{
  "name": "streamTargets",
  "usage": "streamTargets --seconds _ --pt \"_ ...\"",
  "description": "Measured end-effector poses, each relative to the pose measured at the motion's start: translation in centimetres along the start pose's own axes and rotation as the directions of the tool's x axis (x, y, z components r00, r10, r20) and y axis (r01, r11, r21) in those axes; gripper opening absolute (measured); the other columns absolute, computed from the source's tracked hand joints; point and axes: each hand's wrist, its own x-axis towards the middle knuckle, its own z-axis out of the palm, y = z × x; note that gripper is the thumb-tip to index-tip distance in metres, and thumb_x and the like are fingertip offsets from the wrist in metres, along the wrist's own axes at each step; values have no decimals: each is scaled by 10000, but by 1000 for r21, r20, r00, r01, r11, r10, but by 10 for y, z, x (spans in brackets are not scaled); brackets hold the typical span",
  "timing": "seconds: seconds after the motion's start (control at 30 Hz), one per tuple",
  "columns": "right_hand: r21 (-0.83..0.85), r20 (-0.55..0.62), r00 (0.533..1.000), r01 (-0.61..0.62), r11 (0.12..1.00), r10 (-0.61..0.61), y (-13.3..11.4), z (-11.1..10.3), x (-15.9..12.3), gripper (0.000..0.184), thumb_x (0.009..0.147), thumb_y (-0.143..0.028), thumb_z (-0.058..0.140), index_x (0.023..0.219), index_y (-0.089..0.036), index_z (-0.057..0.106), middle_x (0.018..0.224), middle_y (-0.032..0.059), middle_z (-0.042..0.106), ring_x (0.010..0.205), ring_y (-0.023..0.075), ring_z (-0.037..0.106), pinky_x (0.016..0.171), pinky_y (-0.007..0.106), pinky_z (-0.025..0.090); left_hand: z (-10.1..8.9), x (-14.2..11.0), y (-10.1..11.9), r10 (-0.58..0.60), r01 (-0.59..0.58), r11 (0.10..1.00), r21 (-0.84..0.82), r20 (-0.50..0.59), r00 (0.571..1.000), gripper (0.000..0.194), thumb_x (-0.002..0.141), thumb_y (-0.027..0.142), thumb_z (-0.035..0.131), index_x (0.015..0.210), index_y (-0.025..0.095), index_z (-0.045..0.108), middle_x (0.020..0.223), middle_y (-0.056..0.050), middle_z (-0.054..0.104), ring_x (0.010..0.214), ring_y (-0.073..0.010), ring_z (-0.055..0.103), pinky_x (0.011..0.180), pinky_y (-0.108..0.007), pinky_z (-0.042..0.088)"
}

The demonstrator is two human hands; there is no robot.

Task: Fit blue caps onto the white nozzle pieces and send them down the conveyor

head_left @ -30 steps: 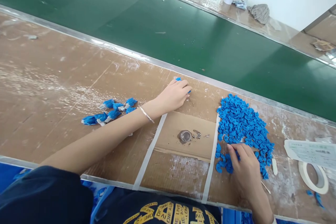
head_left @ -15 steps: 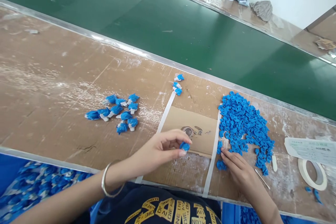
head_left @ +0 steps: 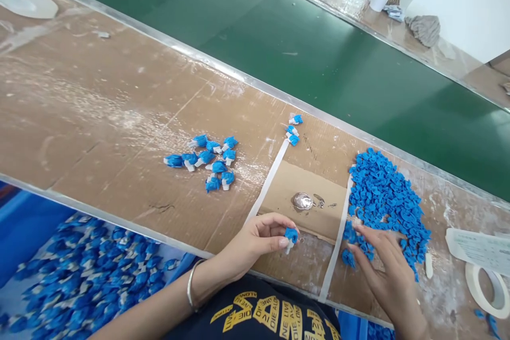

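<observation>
The left hand (head_left: 255,239) pinches a small blue piece with a white stem (head_left: 291,236), clamped between thumb and fingertips, above the near edge of a brown cardboard sheet (head_left: 303,218). The right hand (head_left: 378,260) rests with its fingers (head_left: 360,231) spread apart on a heap of loose blue pieces (head_left: 386,196), near the right of the brown cardboard counter (head_left: 99,117). A cluster of blue-and-white pieces (head_left: 211,162) lies left of the sheet.
</observation>
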Motion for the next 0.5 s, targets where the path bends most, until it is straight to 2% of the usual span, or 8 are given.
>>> streamTargets --seconds 0.13,0.3,0.4,0.5 --pt "85 73 986 141 986 -147 -29 22 46 483 953 -196 569 1422 -229 460 1043 74 745 887 217 672 786 371 558 1 2 2 42 -43 997 -60 -22 999 345 683 316 873 941 176 691 859 -36 735 776 -164 676 730 -277 495" --pt "59 147 956 246 968 -252 -32 44 81 433 958 -153 534 1389 -182 505 1106 85 734 894 215 637 800 367 544 0 3 9 80 -85 993 -77 -63 995 352 661 332 888 901 148 707 777 -36 733 710 -144 660 723 -262 490" --pt "151 121 969 197 969 -216 -33 43 82 394 955 -178 552 1348 -207 550 1059 79 743 867 206 649 782 363 558 -2 4 12 134 -142 988 -67 -110 985 317 672 306 883 900 154 724 811 -38 742 746 -140 657 757 -259 495" --pt "369 117 991 15 929 -62 -41 38 73 378 928 -230 617 1303 -261 578 1057 66 743 912 206 680 777 354 585 0 4 14 170 -178 982 -61 -114 979 293 676 283 881 901 166 736 851 -35 742 791 -146 664 779 -260 506"
